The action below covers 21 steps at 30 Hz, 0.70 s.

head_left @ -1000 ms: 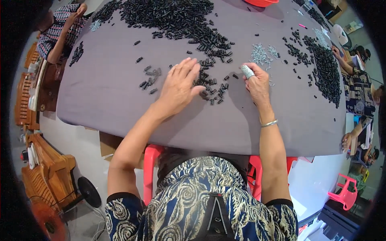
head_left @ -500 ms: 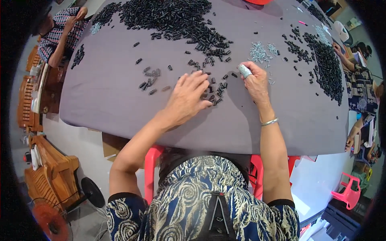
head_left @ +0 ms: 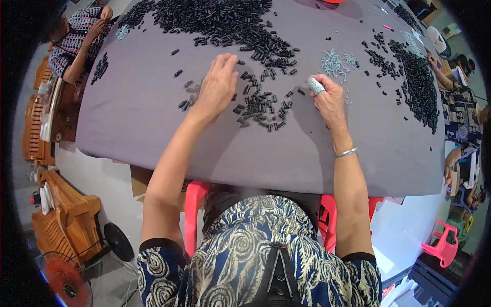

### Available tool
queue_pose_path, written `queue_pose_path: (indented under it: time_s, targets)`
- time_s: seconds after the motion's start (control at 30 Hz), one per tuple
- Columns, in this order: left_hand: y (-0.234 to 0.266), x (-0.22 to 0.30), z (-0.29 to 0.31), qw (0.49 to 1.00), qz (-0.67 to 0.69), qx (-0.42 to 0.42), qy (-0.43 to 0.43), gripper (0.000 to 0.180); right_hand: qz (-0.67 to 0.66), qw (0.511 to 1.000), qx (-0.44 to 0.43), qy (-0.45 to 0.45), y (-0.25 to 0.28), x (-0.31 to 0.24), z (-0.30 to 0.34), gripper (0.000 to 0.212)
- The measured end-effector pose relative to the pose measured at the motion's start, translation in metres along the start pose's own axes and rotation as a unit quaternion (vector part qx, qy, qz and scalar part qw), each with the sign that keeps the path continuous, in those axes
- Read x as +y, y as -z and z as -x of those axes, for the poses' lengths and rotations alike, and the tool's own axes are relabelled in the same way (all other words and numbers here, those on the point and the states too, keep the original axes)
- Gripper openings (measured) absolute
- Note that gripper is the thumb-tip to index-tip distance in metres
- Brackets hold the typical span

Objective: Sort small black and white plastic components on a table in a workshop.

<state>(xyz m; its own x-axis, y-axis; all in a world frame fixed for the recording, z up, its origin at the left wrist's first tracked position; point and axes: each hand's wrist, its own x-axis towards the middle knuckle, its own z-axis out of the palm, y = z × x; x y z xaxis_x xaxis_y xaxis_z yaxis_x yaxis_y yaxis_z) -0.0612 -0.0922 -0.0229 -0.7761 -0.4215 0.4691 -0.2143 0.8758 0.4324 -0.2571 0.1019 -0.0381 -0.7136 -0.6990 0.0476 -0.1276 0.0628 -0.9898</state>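
My left hand (head_left: 218,84), a little blurred, is over the grey cloth with its fingers stretched forward, just left of a loose cluster of small black cylindrical pieces (head_left: 260,105). I see nothing held in it. A few more black pieces (head_left: 183,104) lie beside its wrist on the left. My right hand (head_left: 328,97) is closed, right of the cluster, with a pale speckled covering (head_left: 315,86) around one digit. What its curled fingers hold, if anything, is hidden. Close beyond it lies a small pile of pale, shiny little parts (head_left: 335,62).
A large heap of black pieces (head_left: 204,20) covers the far middle of the cloth-covered table (head_left: 153,133). Another black heap (head_left: 417,84) lies at the right. People sit at the left (head_left: 76,41) and right edges. A red chair (head_left: 193,204) is under me; a fan (head_left: 66,279) stands lower left.
My left hand has moved left and away from me, off the black cluster, which now shows more fully and gathered. My right hand has stayed almost in place.
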Motion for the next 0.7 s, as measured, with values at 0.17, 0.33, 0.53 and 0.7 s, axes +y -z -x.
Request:
queue_pose_path:
  time_s: [0.17,0.33,0.53,0.7]
  targets:
    - [-0.019,-0.008,-0.009,0.999,-0.021,-0.020,-0.020,0.034,-0.031,0.998,0.015,-0.049,0.000,-0.002,0.000,0.012]
    - [-0.018,0.013,0.007,0.997,0.009,-0.047,-0.067,0.037,0.226,0.972,0.025,0.051,-0.005,-0.005,0.005,0.018]
    - [-0.013,0.038,0.020,0.990,0.121,-0.073,0.004,0.039,0.196,0.971,-0.051,0.125,-0.012,-0.013,0.015,0.017]
    - [-0.007,0.019,0.027,0.949,0.279,0.077,0.124,0.034,0.169,0.979,-0.060,0.094,-0.013,-0.015,0.014,0.019]
